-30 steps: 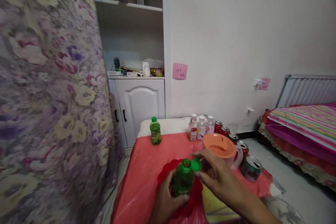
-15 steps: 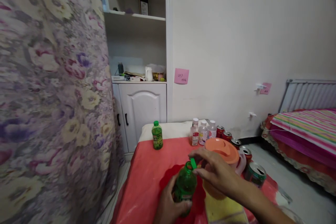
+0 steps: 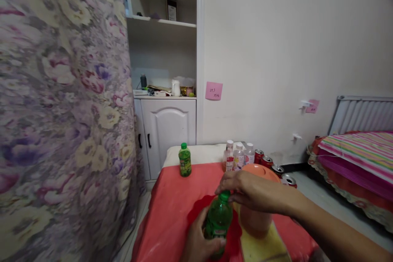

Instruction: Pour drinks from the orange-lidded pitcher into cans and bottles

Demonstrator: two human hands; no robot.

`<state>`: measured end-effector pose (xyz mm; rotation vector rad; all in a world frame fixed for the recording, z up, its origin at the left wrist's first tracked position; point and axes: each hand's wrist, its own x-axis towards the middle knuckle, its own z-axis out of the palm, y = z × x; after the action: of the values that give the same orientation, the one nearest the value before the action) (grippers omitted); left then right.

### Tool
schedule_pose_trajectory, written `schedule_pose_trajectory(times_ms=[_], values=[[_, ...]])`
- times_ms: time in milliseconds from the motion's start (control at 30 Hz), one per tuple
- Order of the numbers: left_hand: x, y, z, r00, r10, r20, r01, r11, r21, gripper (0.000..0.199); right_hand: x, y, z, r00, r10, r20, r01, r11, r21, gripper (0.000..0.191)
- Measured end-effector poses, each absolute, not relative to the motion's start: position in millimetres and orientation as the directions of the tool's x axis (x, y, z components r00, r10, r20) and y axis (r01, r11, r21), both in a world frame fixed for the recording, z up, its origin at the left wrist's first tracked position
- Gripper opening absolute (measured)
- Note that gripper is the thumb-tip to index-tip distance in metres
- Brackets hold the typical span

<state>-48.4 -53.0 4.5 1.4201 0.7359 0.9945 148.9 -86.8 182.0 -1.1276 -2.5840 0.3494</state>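
Note:
A green bottle [image 3: 220,217] stands upright, tilted slightly, in my left hand [image 3: 199,239], whose fingers wrap round its lower body. Over its neck, my right hand [image 3: 245,190] pinches the green cap [image 3: 225,195], which now sits on the mouth. Beneath the bottle lies a red scalloped mat [image 3: 196,209]. Just right of it, partly hidden by my right hand and forearm, is a pitcher [image 3: 256,223] with an orange lid [image 3: 260,169], on a yellow cloth [image 3: 264,247].
Another green bottle [image 3: 184,161] stands at the back left of the red-covered table [image 3: 166,200]. White-capped bottles [image 3: 238,156] and several cans [image 3: 267,161] line the back right. A floral curtain [image 3: 67,110] hangs at left; a bed [image 3: 359,151] is at right.
The cap, earlier held tilted beside the open mouth, has moved onto the bottle's neck. My right hand has come over the top, its forearm now covering more of the pitcher and a can.

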Motion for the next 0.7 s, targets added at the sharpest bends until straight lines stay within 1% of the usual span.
schedule_pose_trajectory(times_ms=[133,333,400,500,533,633,700], values=[[-50.1,-51.9,1.4,0.443,0.885,0.144,-0.128,-0.097,0.987,0.071,149.1,-82.6,180.5,-0.669,0.72,0.181,0.655,0.688,-0.313,0.032],[-50.0,-48.2,-8.5,0.449,0.878,0.164,-0.169,-0.096,0.981,0.071,149.0,-78.4,182.3,-0.687,0.705,0.176,0.65,0.705,-0.283,0.026],[-49.8,-47.3,-9.8,0.439,0.882,0.169,-0.167,-0.105,0.98,0.069,148.3,-76.8,184.2,-0.682,0.714,0.159,0.672,0.698,-0.247,0.024],[-49.7,-47.1,-9.5,0.429,0.886,0.176,-0.163,-0.116,0.98,0.068,145.1,-74.7,187.2,-0.663,0.738,0.126,0.723,0.675,-0.151,0.015],[-49.7,-47.3,-8.8,0.429,0.886,0.175,-0.161,-0.115,0.98,0.069,143.6,-74.2,187.7,-0.653,0.75,0.111,0.741,0.662,-0.116,0.016],[-49.8,-48.6,-5.6,0.436,0.885,0.163,-0.17,-0.097,0.981,0.075,139.0,-73.8,187.7,-0.587,0.805,0.083,0.807,0.59,-0.02,0.04],[-49.8,-49.5,-3.7,0.448,0.881,0.154,-0.177,-0.082,0.981,0.076,137.7,-75.0,187.5,-0.534,0.842,0.077,0.845,0.534,0.021,0.054]])
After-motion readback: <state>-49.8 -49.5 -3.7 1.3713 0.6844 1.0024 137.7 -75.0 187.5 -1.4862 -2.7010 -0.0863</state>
